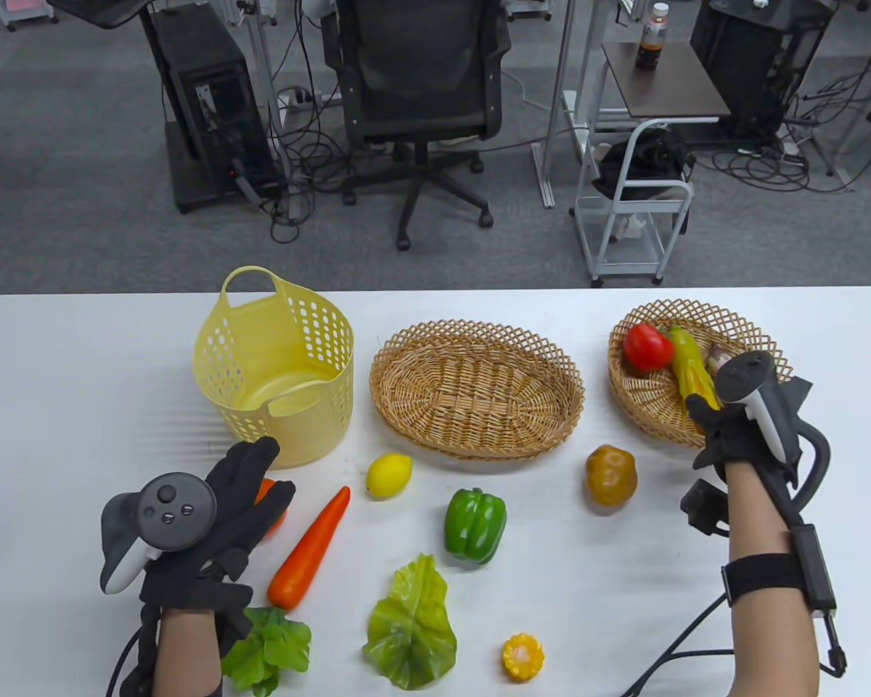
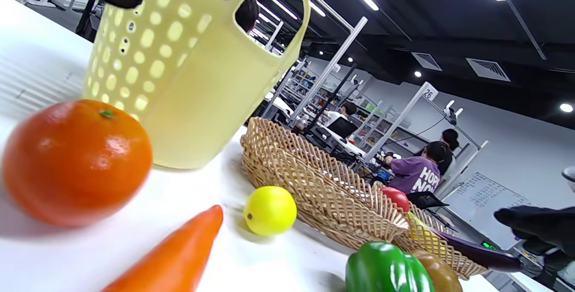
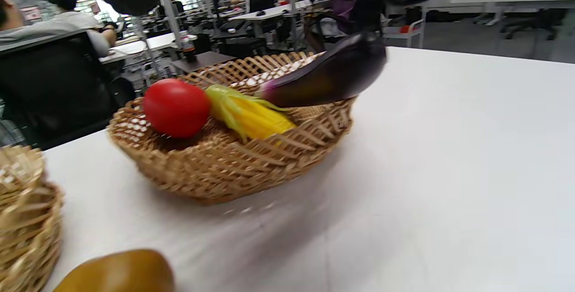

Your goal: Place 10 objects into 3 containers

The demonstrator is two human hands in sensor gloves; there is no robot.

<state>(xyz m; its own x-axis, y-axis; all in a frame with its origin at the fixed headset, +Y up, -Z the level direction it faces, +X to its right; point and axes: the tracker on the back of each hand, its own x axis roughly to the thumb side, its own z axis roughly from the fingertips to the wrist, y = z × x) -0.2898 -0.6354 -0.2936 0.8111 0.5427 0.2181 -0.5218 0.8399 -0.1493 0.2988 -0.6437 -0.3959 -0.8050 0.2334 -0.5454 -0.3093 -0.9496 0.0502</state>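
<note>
My right hand (image 1: 733,428) holds a purple eggplant (image 3: 325,76) over the near rim of the round wicker basket (image 1: 646,417) at the right. A red tomato (image 1: 647,347) and a corn cob (image 1: 691,369) lie in that basket. In the table view the tracker hides most of the eggplant. My left hand (image 1: 250,486) hovers with its fingers spread over an orange (image 2: 76,161), just in front of the yellow plastic basket (image 1: 276,363). It holds nothing. The oval wicker basket (image 1: 477,388) stands in the middle with nothing in it.
On the table in front lie a lemon (image 1: 389,475), a carrot (image 1: 311,548), a green pepper (image 1: 475,524), a brown potato (image 1: 611,475), a lettuce leaf (image 1: 411,624), a corn piece (image 1: 522,657) and a leafy green (image 1: 268,646).
</note>
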